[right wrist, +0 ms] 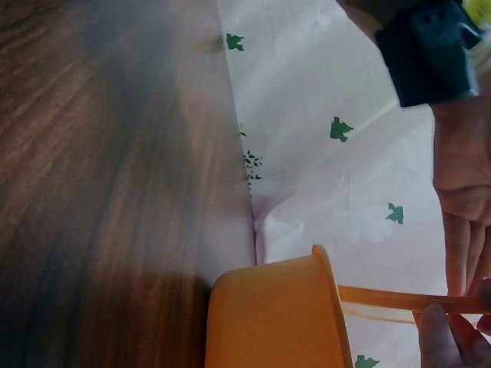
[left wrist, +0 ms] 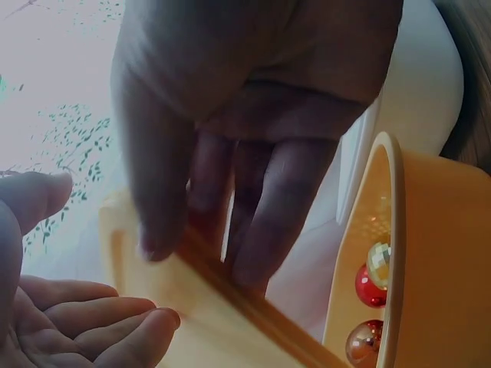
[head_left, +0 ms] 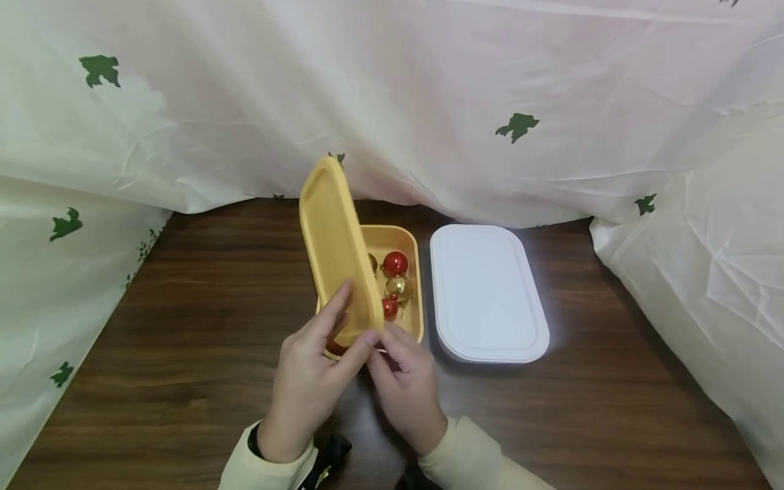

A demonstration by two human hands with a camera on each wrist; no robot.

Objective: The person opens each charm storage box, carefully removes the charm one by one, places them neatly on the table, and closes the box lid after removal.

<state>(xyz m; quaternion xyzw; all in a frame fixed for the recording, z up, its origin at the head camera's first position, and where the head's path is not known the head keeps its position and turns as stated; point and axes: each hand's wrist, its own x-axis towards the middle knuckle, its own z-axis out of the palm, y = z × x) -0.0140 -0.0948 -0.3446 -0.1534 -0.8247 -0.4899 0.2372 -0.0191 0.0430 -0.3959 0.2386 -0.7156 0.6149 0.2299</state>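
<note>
A yellow lid [head_left: 331, 238] stands tilted on edge over a yellow box [head_left: 420, 292], hiding its left part. With my left hand [head_left: 306, 384] I hold the lid's near end, the index finger lying along its face and the thumb at the near corner. My right hand [head_left: 409, 391] pinches that same corner from the right. Inside the box lie a red ball ornament [head_left: 395, 263], a gold ball ornament [head_left: 399, 289] and a smaller red ornament [head_left: 389, 309]. Another ornament is partly covered by the lid. The right wrist view shows the lid [right wrist: 399, 299] sideways beyond the box wall [right wrist: 268, 318].
A white lidded box [head_left: 490, 292] stands just right of the yellow box on the dark wooden table [head_left: 214, 286]. White cloth [head_left: 392, 88] with green shapes hangs behind and along both sides. Dark straps or devices sit at both wrists.
</note>
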